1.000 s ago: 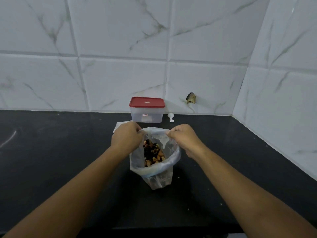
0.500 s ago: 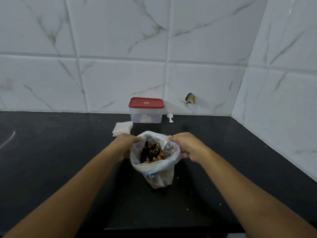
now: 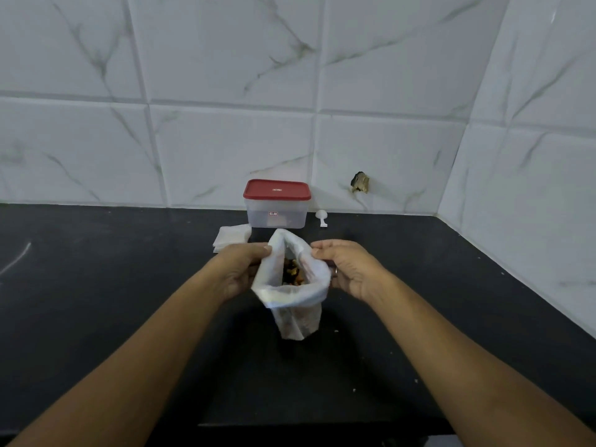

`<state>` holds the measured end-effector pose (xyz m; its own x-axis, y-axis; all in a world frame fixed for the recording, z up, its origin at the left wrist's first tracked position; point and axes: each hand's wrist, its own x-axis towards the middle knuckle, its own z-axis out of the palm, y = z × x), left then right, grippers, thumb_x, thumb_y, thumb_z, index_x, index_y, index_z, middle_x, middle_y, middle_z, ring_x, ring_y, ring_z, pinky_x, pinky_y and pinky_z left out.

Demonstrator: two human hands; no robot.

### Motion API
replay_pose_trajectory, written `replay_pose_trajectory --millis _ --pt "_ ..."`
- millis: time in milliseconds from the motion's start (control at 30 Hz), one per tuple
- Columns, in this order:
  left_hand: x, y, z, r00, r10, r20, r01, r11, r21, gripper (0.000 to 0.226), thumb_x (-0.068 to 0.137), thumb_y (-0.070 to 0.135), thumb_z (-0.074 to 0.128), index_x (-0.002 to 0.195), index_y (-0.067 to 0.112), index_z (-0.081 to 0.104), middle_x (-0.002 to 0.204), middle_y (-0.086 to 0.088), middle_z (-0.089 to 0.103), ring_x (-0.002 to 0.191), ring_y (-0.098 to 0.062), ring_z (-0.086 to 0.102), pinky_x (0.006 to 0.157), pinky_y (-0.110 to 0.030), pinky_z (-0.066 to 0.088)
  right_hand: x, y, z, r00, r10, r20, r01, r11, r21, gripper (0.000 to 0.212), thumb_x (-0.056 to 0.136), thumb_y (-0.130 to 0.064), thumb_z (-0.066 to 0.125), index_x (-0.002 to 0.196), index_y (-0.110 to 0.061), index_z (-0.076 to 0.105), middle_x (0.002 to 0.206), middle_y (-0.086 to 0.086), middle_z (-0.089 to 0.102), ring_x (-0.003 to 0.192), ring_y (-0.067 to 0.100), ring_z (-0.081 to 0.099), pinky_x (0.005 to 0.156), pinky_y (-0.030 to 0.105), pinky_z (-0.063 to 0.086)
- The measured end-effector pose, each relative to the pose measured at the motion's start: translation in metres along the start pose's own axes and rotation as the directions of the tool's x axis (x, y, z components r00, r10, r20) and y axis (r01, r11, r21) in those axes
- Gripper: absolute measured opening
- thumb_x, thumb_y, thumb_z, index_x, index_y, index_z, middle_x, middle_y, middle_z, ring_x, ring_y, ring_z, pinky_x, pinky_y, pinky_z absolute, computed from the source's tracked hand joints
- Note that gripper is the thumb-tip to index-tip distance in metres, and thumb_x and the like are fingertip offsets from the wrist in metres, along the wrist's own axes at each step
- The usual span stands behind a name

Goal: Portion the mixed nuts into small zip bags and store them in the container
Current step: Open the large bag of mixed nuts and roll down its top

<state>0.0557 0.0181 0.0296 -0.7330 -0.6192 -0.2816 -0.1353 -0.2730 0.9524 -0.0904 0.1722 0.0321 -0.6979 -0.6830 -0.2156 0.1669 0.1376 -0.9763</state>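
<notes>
- Mixed nuts (image 3: 292, 274) lie inside a cloudy plastic bag (image 3: 290, 296) standing upright on the black counter (image 3: 96, 285), its mouth drawn into a narrow slit
- Left hand (image 3: 240, 269) pinches the bag's left rim, fingers curled on the plastic
- Right hand (image 3: 348, 269) pinches the right rim likewise
- Behind the bag, a clear container (image 3: 276, 216) sits against the tiled wall (image 3: 225, 140), red lid (image 3: 276, 189) on
- Small zip bags (image 3: 230, 237) lie stacked just left of it, a white scoop (image 3: 322, 217) to its right
</notes>
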Motion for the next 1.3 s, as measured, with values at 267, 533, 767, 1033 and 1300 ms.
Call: replay_pose_trajectory --millis 267,533,767,1033,1300 --pt "-0.017 -0.002 -0.032 0.994 0.109 -0.005 -0.068 0.656 0.751 0.024 0.095 0.039 0.071 0.096 0.015 0.076 0.081 -0.009 0.077 0.068 -0.019 0.073 0.058 -0.028 0.059 -0.034 -0.01 -0.015 0.982 0.096 0.16 0.003 0.847 -0.532 0.04 0.096 -0.044 0.073 0.105 -0.005 0.076 0.081 0.009 0.076 0.062 0.016 0.069 0.051 0.024 0.052" --pt "-0.029 -0.008 -0.014 0.992 0.119 -0.04 -0.104 0.955 0.278 0.024 0.098 0.026 0.069 0.086 0.005 0.072 0.067 -0.008 0.069 0.052 -0.012 0.061 0.051 -0.025 0.052 -0.034 -0.007 0.008 0.986 0.051 0.156 -0.021 0.982 -0.189 0.021 0.101 -0.015 0.068 0.11 0.004 0.069 0.076 0.013 0.075 0.057 0.015 0.069 0.045 0.023 0.052" --pt "-0.044 -0.018 -0.019 0.995 0.057 0.082 -0.086 0.901 0.426 0.032 0.099 0.037 0.067 0.104 0.006 0.07 0.083 -0.013 0.076 0.063 -0.018 0.068 0.057 -0.03 0.056 -0.045 -0.005 -0.01 0.957 0.151 0.248 -0.036 0.91 -0.414 0.041 0.097 -0.038 0.073 0.113 0.0 0.073 0.086 0.016 0.076 0.063 0.02 0.072 0.047 0.024 0.055" --pt "-0.055 -0.02 -0.021 0.999 -0.036 0.034 0.029 0.978 0.205 0.026 0.095 0.024 0.071 0.099 -0.002 0.071 0.057 -0.005 0.061 0.046 -0.01 0.053 0.043 -0.022 0.045 -0.049 0.004 0.0 0.967 0.139 0.215 -0.09 0.971 -0.223 0.024 0.098 -0.013 0.072 0.114 0.005 0.069 0.083 0.017 0.077 0.062 0.016 0.073 0.048 0.022 0.057" --pt "-0.053 -0.032 -0.003 0.984 -0.18 -0.005 0.153 0.852 -0.501 0.011 0.097 0.0 0.063 0.107 -0.001 0.065 0.089 -0.018 0.075 0.076 -0.02 0.074 0.059 -0.032 0.064 -0.044 0.019 0.013 0.989 0.143 0.023 -0.141 0.915 0.378 0.004 0.102 -0.001 0.062 0.106 -0.001 0.062 0.081 0.019 0.078 0.066 0.024 0.078 0.054 0.031 0.063"
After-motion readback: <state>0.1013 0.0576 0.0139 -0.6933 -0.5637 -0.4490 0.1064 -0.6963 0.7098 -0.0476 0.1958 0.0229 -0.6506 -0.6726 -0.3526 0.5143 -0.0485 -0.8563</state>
